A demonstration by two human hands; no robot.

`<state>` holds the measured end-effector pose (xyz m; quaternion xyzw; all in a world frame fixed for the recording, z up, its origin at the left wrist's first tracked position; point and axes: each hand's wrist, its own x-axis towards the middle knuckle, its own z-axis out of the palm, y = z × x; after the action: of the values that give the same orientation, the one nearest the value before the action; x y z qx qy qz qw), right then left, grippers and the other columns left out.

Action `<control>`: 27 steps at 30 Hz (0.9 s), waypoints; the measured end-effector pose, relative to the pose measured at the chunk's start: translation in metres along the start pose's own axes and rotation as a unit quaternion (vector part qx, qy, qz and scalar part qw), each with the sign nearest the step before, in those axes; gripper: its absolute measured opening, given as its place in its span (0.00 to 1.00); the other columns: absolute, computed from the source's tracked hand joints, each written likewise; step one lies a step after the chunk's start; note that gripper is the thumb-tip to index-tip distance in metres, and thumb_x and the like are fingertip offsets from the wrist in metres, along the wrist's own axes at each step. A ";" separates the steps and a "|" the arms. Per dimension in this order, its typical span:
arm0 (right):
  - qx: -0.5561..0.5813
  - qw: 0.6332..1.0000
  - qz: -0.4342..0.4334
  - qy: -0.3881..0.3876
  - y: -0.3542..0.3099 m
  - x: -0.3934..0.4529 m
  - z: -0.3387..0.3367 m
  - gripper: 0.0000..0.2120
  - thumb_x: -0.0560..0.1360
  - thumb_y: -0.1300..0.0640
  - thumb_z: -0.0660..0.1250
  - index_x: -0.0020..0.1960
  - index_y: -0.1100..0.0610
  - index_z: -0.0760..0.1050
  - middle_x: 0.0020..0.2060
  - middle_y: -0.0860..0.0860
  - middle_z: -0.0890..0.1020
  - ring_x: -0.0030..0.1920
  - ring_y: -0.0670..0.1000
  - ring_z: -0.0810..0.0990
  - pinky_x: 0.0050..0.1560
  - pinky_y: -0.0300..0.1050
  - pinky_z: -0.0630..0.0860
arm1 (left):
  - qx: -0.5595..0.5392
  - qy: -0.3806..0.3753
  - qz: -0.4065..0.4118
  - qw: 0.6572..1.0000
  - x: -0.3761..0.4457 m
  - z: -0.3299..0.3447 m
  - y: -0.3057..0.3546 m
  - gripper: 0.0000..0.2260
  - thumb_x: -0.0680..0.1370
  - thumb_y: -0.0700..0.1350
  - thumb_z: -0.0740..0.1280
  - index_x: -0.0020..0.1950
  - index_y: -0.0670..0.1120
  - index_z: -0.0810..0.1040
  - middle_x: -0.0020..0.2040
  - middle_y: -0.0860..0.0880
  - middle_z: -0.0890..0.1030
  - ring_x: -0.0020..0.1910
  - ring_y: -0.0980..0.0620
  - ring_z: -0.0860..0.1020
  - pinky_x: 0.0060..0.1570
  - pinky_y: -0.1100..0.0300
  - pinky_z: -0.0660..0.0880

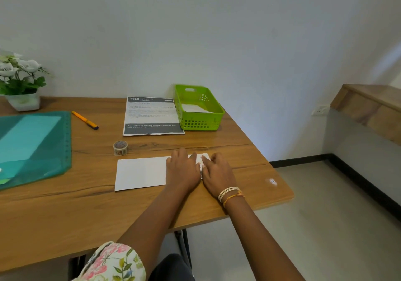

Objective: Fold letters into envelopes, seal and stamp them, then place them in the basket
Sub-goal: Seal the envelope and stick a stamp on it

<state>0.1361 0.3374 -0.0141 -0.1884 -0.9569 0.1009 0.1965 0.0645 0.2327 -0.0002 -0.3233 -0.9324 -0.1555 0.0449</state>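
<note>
Pressing: two bare hands lie palm-down, side by side, on the right end of one white envelope on a wooden table point(65, 215).
Left hand point(183, 170): flat, fingers spread loosely, gripping nothing, resting on the paper.
Right hand point(217, 172): flat too, fingers extended onto the envelope's right edge, holding nothing; its thumb touches the left hand.
Wrist: several pale bangles and one orange thread point(231, 195) on the right wrist.
Sleeve: one floral sleeve point(112, 263) at the lower edge, on the left arm.
Envelope point(141, 173): one, long and plain white, lying flat near the table's front-right part; a faint reddish mark shows between the fingertips, too small to make out.
Tape: one small patterned roll point(120, 148), standing just beyond the envelope's left end, apart from it.
Printed sheet point(152, 115): one, with dark header and footer bands, lying flat behind the envelope, touching the basket's left side.
Basket point(201, 121): one, bright green, perforated plastic, at the table's far right corner; white paper lies inside, count unclear.
Pen point(85, 120): one, orange with a dark tip, lying slantwise left of the sheet.
Folder point(34, 148): one translucent teal sleeve with paper inside, at the left.
Plant point(19, 81): one pot of white flowers, far left corner.
</note>
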 end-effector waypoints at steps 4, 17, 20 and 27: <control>0.014 1.000 -0.012 0.003 0.007 -0.005 -0.005 0.17 0.78 0.53 0.57 0.62 0.55 0.77 0.55 0.57 0.75 0.54 0.56 0.73 0.52 0.48 0.74 | 0.005 -0.006 0.006 1.000 0.003 0.000 0.000 0.22 0.82 0.55 0.52 0.75 0.52 0.63 0.68 0.45 0.69 0.65 0.46 0.66 0.61 0.52 0.66; 0.061 0.997 0.033 -0.014 0.007 -0.008 -0.008 0.20 0.78 0.48 0.59 0.68 0.51 0.73 0.57 0.53 0.74 0.56 0.53 0.73 0.54 0.48 0.75 | 0.004 -0.144 -0.067 0.987 0.003 -0.028 -0.010 0.39 0.73 0.66 0.64 0.76 0.46 0.59 0.77 0.42 0.55 0.75 0.41 0.55 0.69 0.44 0.60; 0.059 0.997 0.045 -0.006 0.006 -0.007 -0.011 0.20 0.78 0.48 0.60 0.68 0.52 0.73 0.56 0.53 0.74 0.55 0.53 0.74 0.54 0.49 0.76 | 0.026 -0.180 -0.119 0.976 0.013 -0.051 -0.019 0.45 0.64 0.69 0.73 0.73 0.48 0.64 0.76 0.43 0.61 0.74 0.41 0.59 0.69 0.42 0.61; 0.044 0.997 0.064 0.012 0.001 -0.009 -0.014 0.19 0.77 0.49 0.60 0.64 0.54 0.76 0.53 0.53 0.75 0.53 0.52 0.74 0.50 0.48 0.77 | 0.058 -0.162 -0.120 0.978 0.011 -0.056 -0.031 0.44 0.59 0.73 0.72 0.68 0.49 0.70 0.70 0.46 0.71 0.69 0.44 0.67 0.64 0.47 0.64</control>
<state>0.1498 0.3362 -0.0048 -0.2413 -0.9353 0.1529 0.2088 0.0357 0.1981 0.0467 -0.2270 -0.9667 -0.0512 -0.1066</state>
